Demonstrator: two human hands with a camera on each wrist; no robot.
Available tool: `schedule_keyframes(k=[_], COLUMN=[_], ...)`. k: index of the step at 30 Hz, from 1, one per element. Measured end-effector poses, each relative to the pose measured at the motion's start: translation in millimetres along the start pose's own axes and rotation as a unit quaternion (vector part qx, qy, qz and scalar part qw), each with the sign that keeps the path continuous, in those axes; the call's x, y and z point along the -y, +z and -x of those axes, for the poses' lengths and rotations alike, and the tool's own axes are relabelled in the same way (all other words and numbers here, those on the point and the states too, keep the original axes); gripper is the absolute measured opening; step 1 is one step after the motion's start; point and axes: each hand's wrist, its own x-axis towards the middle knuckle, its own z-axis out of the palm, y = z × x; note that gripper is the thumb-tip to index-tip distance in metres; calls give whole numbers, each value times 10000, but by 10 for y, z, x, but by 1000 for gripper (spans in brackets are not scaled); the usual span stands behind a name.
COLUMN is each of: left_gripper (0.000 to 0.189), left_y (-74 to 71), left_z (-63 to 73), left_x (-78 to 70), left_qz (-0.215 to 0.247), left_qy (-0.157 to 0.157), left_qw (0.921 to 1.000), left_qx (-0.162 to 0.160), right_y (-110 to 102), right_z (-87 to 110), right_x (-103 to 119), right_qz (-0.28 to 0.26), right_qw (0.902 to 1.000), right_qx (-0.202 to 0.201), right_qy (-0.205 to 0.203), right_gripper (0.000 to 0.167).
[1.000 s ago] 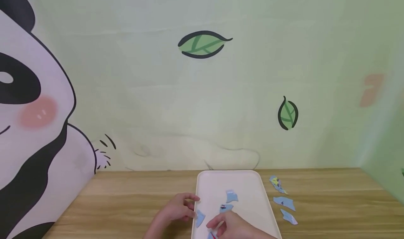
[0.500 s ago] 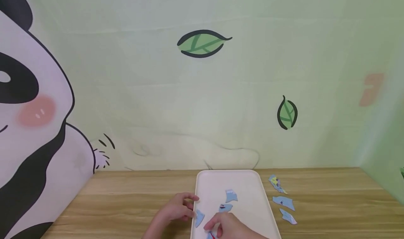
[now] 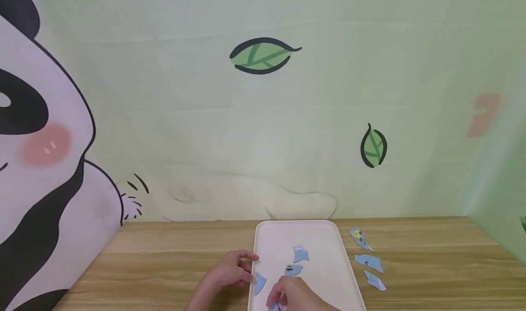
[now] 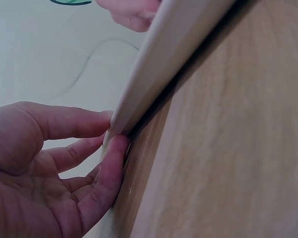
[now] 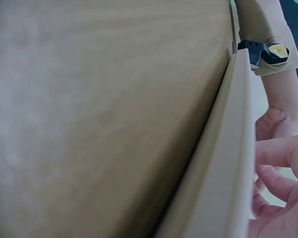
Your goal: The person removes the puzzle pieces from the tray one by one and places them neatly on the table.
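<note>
My left hand (image 3: 234, 269) is at the left side of the white tray (image 3: 316, 242); in the left wrist view its thumb and a finger (image 4: 111, 171) grip the rim. Low in the tray, my right hand (image 3: 297, 295) has its curled fingertips on a blue puzzle piece (image 3: 275, 307) with a red mark, partly cut off by the frame. A plain blue piece (image 3: 260, 283) lies inside the left rim, between the hands. Just beyond the right hand is a piece with a dark print (image 3: 293, 270), and farther back another blue piece (image 3: 301, 254). The tray wall hides the right fingertips in the right wrist view.
On the wooden table (image 3: 172, 242), right of the tray, lie a blue piece with a yellow figure (image 3: 360, 238), a wide blue piece (image 3: 370, 262) and a narrow one (image 3: 375, 280). A wall with leaf and panda drawings (image 3: 263, 119) stands behind the table.
My right hand's fingers have drawn in and come down onto the red-marked piece. The left hand stays at the tray rim, and the other pieces lie as before.
</note>
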Motion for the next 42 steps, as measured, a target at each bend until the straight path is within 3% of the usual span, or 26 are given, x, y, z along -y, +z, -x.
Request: schedule_keyframes(k=[6,12,17,21,27,35,42], left_gripper=[43,43,42,42,42,42,42], left_y=[-3,0,2,0,-2,-26,-3], left_z=[8,11,6,12,14,15,21], left_x=[-8,-28,-34,-46,-43,-53,-65], left_qz=[129,58,34,-30,-78,-67,-45], left_qy=[75,-10,-44,-69,-117,-47,-113], left_qw=[9999,10000,10000,10000,9999,10000,9999], left_qx=[79,80,63,34,10,2,-1], right_y=[5,-26,-122,-266,-519,-910,-1161], right_z=[25,50,87,119,150,241,348], right_x=[61,73,64,59,-44,-169,-404], right_qz=[-462,-1023,-1388,-1702,-1722,-1997,-2199], right_qw=[9980,9892,9822,9797,9833,9759,9693], right_qx=[82,309,363,274,31,-367,-622], right_qy=[432,1005,1210,1024,589,795,903], right_gripper=[17,12,13,15,22,36,44])
